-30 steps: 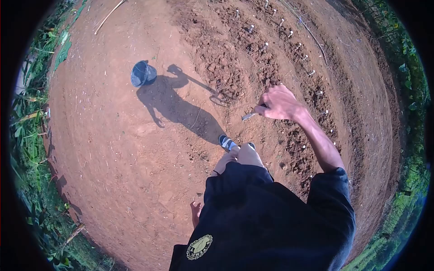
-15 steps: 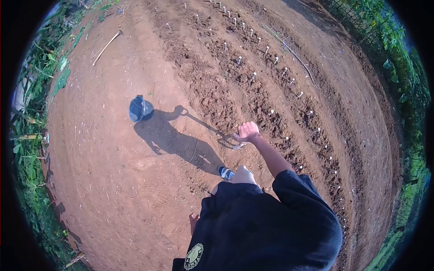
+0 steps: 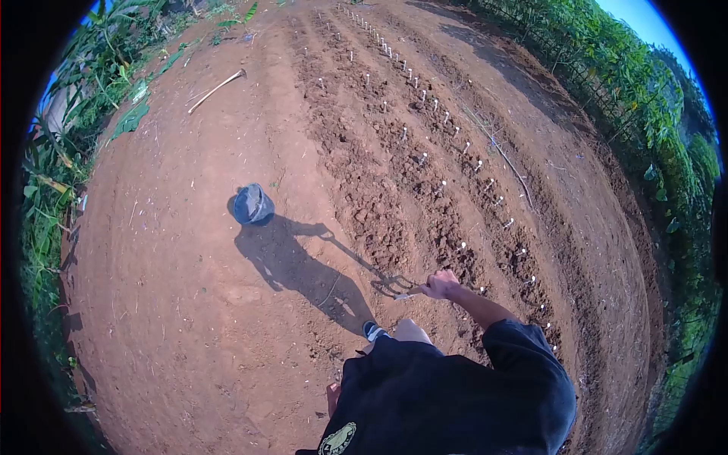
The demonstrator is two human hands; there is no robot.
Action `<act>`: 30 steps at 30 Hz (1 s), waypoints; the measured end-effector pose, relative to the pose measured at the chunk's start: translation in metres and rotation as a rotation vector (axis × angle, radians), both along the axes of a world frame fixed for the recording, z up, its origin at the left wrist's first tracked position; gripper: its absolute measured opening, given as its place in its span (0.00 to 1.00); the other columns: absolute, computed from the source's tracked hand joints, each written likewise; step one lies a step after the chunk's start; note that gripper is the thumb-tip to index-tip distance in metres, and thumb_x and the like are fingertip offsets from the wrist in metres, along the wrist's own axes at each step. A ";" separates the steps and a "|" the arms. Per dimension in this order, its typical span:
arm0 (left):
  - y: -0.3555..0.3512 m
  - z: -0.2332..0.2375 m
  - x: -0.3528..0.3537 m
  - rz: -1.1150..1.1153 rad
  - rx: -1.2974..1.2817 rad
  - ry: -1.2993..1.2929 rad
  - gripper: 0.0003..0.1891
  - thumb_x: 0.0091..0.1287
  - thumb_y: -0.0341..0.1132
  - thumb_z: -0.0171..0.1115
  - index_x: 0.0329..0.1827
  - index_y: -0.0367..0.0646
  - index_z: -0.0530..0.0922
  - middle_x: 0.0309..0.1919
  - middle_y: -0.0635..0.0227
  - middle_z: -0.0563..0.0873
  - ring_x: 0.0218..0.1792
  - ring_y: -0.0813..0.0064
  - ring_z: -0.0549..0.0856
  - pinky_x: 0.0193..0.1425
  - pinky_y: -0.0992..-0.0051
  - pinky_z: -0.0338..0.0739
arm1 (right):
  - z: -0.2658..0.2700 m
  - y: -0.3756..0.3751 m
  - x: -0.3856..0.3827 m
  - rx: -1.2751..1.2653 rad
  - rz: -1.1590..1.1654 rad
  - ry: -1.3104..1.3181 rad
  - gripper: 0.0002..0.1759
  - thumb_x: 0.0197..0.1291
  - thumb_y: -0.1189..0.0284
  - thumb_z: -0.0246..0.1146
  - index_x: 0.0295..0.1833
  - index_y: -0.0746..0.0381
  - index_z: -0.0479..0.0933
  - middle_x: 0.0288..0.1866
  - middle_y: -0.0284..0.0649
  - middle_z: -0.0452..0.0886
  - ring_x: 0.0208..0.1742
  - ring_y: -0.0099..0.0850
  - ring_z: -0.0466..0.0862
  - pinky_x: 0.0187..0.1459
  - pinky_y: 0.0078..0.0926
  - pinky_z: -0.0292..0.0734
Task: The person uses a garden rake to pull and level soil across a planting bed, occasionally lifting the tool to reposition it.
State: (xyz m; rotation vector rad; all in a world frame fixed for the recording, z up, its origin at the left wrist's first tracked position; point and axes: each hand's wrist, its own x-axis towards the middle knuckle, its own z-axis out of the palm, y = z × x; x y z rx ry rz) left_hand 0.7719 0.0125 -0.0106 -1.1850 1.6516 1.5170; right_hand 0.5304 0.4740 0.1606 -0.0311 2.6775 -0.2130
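My right hand is closed at the top of a garden fork, arm stretched forward over the edge of the dug soil. Its metal head shows only in part just left of the hand. The fork's shadow on the ground shows a long shaft, a looped handle and a tined head. My left hand hangs low at my left side, mostly hidden by the dark shirt, so its fingers cannot be made out. My shoe is on the soil near the fork head.
A dark bucket stands on bare soil ahead. Farther off lies a long-handled hoe. Rows of short pale stakes run along the tilled beds on the right. A thin branch lies between rows. Greenery borders both sides.
The view has tilted up, so the bucket, hoe and rows sit lower in the picture. My right hand remains on the fork and appears lower and farther right.
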 end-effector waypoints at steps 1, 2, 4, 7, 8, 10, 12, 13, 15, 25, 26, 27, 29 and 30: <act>0.001 -0.004 0.004 0.004 0.004 -0.003 0.25 0.62 0.34 0.55 0.59 0.59 0.56 0.42 0.60 0.74 0.31 0.64 0.80 0.31 0.65 0.76 | 0.008 0.000 0.001 -0.049 0.039 -0.077 0.32 0.56 0.45 0.45 0.35 0.61 0.81 0.32 0.52 0.81 0.39 0.43 0.80 0.44 0.38 0.71; 0.004 -0.006 0.008 0.011 0.009 -0.013 0.25 0.62 0.34 0.55 0.59 0.59 0.56 0.42 0.60 0.74 0.31 0.64 0.80 0.31 0.65 0.76 | 0.014 -0.001 0.001 -0.034 0.020 -0.135 0.31 0.57 0.45 0.44 0.36 0.60 0.82 0.32 0.53 0.80 0.40 0.44 0.80 0.45 0.39 0.70; 0.006 -0.008 0.017 0.023 0.015 -0.033 0.25 0.62 0.34 0.55 0.60 0.60 0.55 0.42 0.60 0.74 0.31 0.64 0.80 0.31 0.64 0.76 | 0.036 -0.008 -0.001 -0.026 0.008 -0.179 0.30 0.58 0.47 0.43 0.35 0.61 0.81 0.27 0.52 0.79 0.34 0.41 0.80 0.44 0.39 0.70; 0.003 -0.011 0.035 0.043 0.016 -0.049 0.25 0.63 0.34 0.54 0.60 0.60 0.55 0.42 0.60 0.74 0.31 0.63 0.81 0.30 0.64 0.76 | 0.065 -0.003 -0.014 0.029 0.046 0.097 0.32 0.60 0.48 0.42 0.32 0.63 0.80 0.18 0.48 0.75 0.23 0.37 0.77 0.37 0.39 0.71; 0.001 -0.011 0.040 0.053 0.015 -0.055 0.25 0.63 0.34 0.54 0.60 0.60 0.55 0.42 0.60 0.74 0.31 0.63 0.81 0.30 0.64 0.76 | 0.088 -0.002 -0.024 0.076 0.037 0.018 0.32 0.60 0.48 0.41 0.30 0.64 0.80 0.15 0.46 0.73 0.21 0.36 0.74 0.34 0.40 0.71; -0.004 -0.012 0.049 0.057 0.010 -0.053 0.25 0.63 0.35 0.54 0.61 0.60 0.54 0.42 0.60 0.74 0.30 0.62 0.81 0.30 0.63 0.76 | 0.138 0.004 -0.035 0.077 0.007 -0.067 0.32 0.61 0.49 0.42 0.28 0.66 0.79 0.11 0.42 0.69 0.15 0.32 0.70 0.27 0.38 0.70; -0.006 -0.014 0.047 0.064 0.012 -0.049 0.25 0.63 0.35 0.54 0.61 0.60 0.54 0.42 0.60 0.74 0.30 0.62 0.81 0.30 0.63 0.76 | 0.183 0.006 -0.033 0.039 -0.013 -0.075 0.31 0.61 0.50 0.43 0.27 0.67 0.78 0.10 0.40 0.67 0.13 0.30 0.68 0.23 0.35 0.69; -0.007 -0.014 0.044 0.069 0.014 -0.045 0.25 0.63 0.35 0.54 0.61 0.60 0.54 0.42 0.60 0.74 0.30 0.62 0.81 0.30 0.63 0.76 | 0.204 0.005 -0.031 0.040 -0.012 -0.043 0.29 0.61 0.52 0.45 0.26 0.66 0.78 0.08 0.37 0.65 0.11 0.27 0.64 0.23 0.35 0.68; -0.008 -0.016 0.033 0.080 0.014 -0.027 0.26 0.63 0.35 0.53 0.61 0.61 0.54 0.43 0.60 0.74 0.30 0.62 0.82 0.30 0.62 0.76 | 0.237 0.003 -0.023 0.048 -0.014 -0.020 0.27 0.61 0.53 0.47 0.25 0.64 0.78 0.06 0.34 0.62 0.09 0.24 0.60 0.23 0.35 0.68; -0.036 0.030 -0.029 0.073 -0.103 0.046 0.24 0.64 0.36 0.52 0.62 0.57 0.54 0.43 0.61 0.74 0.24 0.67 0.80 0.26 0.65 0.75 | 0.203 -0.019 -0.047 -0.058 0.170 -0.154 0.27 0.62 0.55 0.41 0.15 0.59 0.65 0.07 0.27 0.56 0.10 0.22 0.55 0.15 0.31 0.59; -0.039 0.039 -0.027 0.029 -0.154 0.027 0.24 0.65 0.36 0.51 0.62 0.57 0.55 0.45 0.60 0.74 0.25 0.66 0.80 0.27 0.65 0.76 | 0.161 -0.018 -0.059 -0.019 0.138 -0.145 0.27 0.61 0.55 0.43 0.17 0.61 0.69 0.08 0.30 0.61 0.11 0.24 0.61 0.15 0.31 0.62; -0.047 0.041 -0.026 -0.016 -0.208 0.015 0.23 0.65 0.36 0.51 0.62 0.57 0.55 0.47 0.59 0.73 0.26 0.65 0.81 0.28 0.65 0.76 | 0.119 -0.017 -0.070 0.018 0.105 -0.136 0.27 0.59 0.54 0.45 0.19 0.63 0.72 0.09 0.33 0.65 0.11 0.26 0.67 0.16 0.31 0.66; -0.055 0.042 -0.008 0.071 -0.161 0.013 0.24 0.65 0.36 0.52 0.62 0.57 0.55 0.47 0.57 0.72 0.29 0.62 0.81 0.31 0.62 0.77 | -0.040 -0.004 -0.072 0.044 0.099 0.197 0.29 0.59 0.50 0.44 0.24 0.63 0.75 0.19 0.44 0.76 0.23 0.32 0.78 0.25 0.32 0.71; -0.048 0.047 -0.003 0.066 -0.209 -0.057 0.22 0.65 0.35 0.51 0.60 0.57 0.56 0.43 0.63 0.73 0.29 0.63 0.80 0.33 0.62 0.76 | -0.036 -0.011 -0.075 0.032 0.085 0.160 0.29 0.59 0.49 0.43 0.26 0.64 0.75 0.23 0.45 0.76 0.27 0.34 0.79 0.29 0.33 0.72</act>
